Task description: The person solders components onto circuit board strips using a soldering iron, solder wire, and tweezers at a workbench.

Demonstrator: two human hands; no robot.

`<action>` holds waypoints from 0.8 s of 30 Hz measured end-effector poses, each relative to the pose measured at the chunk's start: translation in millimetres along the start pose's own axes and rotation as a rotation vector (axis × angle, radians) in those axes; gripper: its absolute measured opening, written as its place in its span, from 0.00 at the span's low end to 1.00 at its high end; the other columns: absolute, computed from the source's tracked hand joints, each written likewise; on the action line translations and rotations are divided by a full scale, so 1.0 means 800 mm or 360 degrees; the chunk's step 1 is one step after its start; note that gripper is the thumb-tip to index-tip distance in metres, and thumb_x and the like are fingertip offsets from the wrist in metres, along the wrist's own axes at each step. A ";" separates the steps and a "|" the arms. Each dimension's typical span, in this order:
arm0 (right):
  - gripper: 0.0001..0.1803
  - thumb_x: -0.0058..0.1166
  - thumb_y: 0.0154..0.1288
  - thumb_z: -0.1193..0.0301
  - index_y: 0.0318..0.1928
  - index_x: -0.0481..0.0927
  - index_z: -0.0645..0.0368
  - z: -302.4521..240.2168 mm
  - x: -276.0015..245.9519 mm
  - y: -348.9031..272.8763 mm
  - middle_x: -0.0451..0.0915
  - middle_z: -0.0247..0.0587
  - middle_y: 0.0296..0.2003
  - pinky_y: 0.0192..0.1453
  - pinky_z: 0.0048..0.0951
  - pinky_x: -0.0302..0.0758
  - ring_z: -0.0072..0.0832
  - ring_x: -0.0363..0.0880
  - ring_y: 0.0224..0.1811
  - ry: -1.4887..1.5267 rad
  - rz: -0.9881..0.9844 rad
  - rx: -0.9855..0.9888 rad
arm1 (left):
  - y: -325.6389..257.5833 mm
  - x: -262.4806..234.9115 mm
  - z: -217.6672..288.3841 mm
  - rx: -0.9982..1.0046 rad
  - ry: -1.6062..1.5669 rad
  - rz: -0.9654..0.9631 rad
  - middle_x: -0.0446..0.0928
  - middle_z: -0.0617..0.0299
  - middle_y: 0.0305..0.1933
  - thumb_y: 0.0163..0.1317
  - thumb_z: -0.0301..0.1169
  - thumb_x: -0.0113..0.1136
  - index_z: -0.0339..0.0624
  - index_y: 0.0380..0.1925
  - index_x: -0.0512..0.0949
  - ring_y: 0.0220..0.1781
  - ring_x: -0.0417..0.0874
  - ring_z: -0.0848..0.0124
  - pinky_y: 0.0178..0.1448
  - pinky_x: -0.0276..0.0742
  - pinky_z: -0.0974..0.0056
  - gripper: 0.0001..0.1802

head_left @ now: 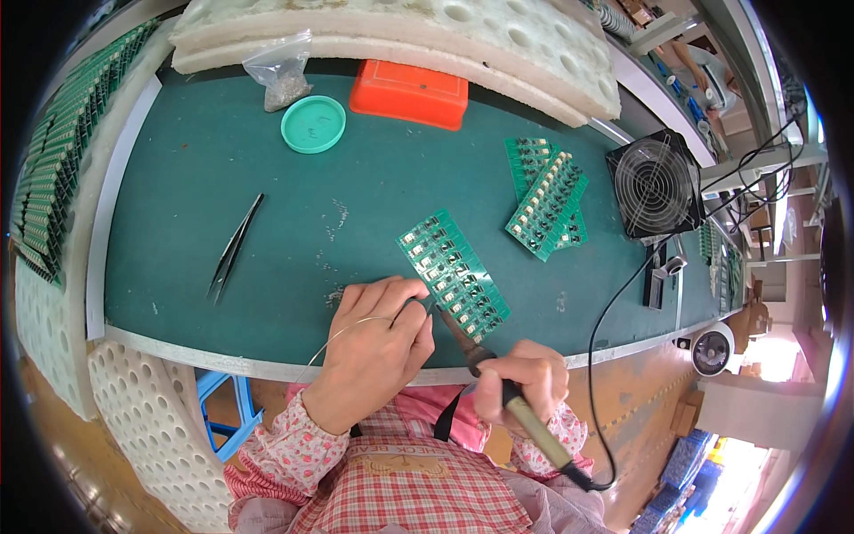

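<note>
On the green mat (267, 196) of the workbench, just in front of the person's checked apron, lies a green circuit board panel (452, 274), set at a slant with its near end pointing toward the right hand. The left hand (378, 343) rests on the mat at the panel's near left edge, its fingers pinched together on a thin solder wire (342, 331) that curls back over the hand. The right hand (525, 381) is clenched around the handle of a soldering iron (498, 383), whose tip reaches the panel's near edge, right beside the left fingertips. The iron's black cord trails off past the panel toward a small black fan (656, 184) at the mat's far right. Beyond the panel, toward the fan, sits a stack of more green boards (544, 203). Well to the panel's left lie black tweezers (235, 246). Farther back from the panel stand a round teal lid (313, 124), an orange box (409, 93) and a small clear bag (283, 73).
</note>
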State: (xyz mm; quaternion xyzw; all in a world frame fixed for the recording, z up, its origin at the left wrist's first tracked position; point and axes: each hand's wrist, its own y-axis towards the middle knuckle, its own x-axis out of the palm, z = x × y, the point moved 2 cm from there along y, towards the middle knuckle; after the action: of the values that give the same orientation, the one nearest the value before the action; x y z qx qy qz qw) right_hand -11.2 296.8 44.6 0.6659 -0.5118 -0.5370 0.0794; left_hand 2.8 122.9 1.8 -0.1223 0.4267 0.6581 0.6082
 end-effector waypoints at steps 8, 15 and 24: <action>0.07 0.62 0.60 0.74 0.33 0.76 0.59 0.009 -0.024 -0.025 0.77 0.32 0.18 0.20 0.28 0.67 0.26 0.70 0.14 0.0060 0.0197 0.0510 | 0.014 -0.003 0.002 0.0051 -0.0024 0.0093 0.80 0.55 0.49 0.55 0.26 0.66 0.37 0.30 0.77 0.55 0.80 0.56 0.56 0.73 0.53 0.07; 0.07 0.60 0.63 0.74 0.35 0.74 0.59 0.018 -0.033 -0.038 0.77 0.35 0.18 0.19 0.28 0.66 0.26 0.68 0.13 0.0133 0.0312 0.0523 | -0.001 0.001 0.008 0.0079 -0.0048 -0.0076 0.80 0.54 0.52 0.56 0.26 0.65 0.37 0.27 0.77 0.59 0.79 0.55 0.62 0.72 0.50 0.06; 0.09 0.64 0.59 0.75 0.36 0.76 0.61 0.010 -0.022 -0.018 0.75 0.32 0.17 0.19 0.28 0.68 0.27 0.73 0.14 0.0118 0.0152 0.0287 | -0.007 -0.004 0.002 0.0009 -0.0046 0.0009 0.79 0.58 0.53 0.54 0.25 0.65 0.39 0.24 0.74 0.56 0.81 0.57 0.57 0.69 0.50 0.08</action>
State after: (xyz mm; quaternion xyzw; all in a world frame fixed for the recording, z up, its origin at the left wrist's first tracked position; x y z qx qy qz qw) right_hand -7.4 320.1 42.9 0.6646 -0.5858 -0.4595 0.0635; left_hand 8.9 121.7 2.7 -0.1099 0.4199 0.6603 0.6129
